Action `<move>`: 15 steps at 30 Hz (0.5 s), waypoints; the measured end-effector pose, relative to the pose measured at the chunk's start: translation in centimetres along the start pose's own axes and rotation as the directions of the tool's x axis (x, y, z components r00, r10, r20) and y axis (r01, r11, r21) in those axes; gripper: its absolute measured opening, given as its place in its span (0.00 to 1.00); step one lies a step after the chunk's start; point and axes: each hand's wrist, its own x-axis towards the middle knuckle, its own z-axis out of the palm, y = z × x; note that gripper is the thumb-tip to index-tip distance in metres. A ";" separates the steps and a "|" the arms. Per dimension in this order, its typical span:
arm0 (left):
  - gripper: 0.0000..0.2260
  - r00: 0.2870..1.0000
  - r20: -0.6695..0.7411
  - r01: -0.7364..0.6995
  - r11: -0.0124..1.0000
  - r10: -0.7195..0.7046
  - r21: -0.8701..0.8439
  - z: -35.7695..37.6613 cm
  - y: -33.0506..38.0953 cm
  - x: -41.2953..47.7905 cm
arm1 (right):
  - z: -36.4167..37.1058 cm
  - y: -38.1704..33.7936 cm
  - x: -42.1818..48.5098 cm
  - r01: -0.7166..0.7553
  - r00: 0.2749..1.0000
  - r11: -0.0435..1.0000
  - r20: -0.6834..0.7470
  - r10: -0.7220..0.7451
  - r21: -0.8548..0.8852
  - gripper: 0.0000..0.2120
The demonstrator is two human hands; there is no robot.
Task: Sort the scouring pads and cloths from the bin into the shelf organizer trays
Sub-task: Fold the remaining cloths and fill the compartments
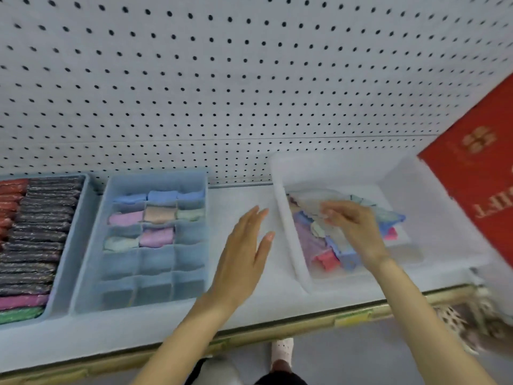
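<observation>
**Reaching into the bin**

Both forearms come up from the bottom edge, above my pale shoe [281, 348] on the floor. My left hand [244, 254] is spread flat, fingers straight and holding nothing, over the bare shelf [241, 195] between the divided tray [155, 176] and the white bin [280, 218], its fingertips near the bin's left wall.

My right hand [355, 229] is inside the bin, fingers curled down onto a pale cloth [305, 200] on top of the loose cloths [327, 257], which are pink, blue, lilac and pale green. Blur hides whether I actually pinch it, so I cannot tell.

The divided tray is blue. Folded cloths [158, 213] fill its far compartments, and the near rows show only the tray's blue. Further left, a second blue tray [69, 259] holds packed dark scouring pads [41, 218], with red ones at its far left and a pink and a green one at its near end.

A white pegboard [222, 79] backs the shelf. A red box [477, 162] leans at the right.
</observation>
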 end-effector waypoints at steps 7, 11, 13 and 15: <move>0.24 0.989 -0.074 0.139 0.983 -0.130 0.117 10.5 5.0 1.3 | -8.1 10.0 3.7 0.008 0.947 0.921 0.299 0.119 -0.390 0.14; 0.24 0.981 -0.105 0.186 0.953 -0.165 0.239 10.8 5.1 1.3 | -7.0 12.2 6.6 0.225 0.913 0.810 0.407 0.018 -0.541 0.25; 0.24 0.982 -0.101 0.179 0.943 -0.156 0.282 10.7 5.2 1.2 | -5.8 12.4 7.1 0.367 0.858 0.695 0.514 0.003 -0.618 0.27; 0.23 0.980 -0.111 0.190 0.936 -0.164 0.297 10.7 5.3 1.2 | -4.7 12.5 7.4 0.479 0.822 0.548 0.569 -0.008 -0.686 0.25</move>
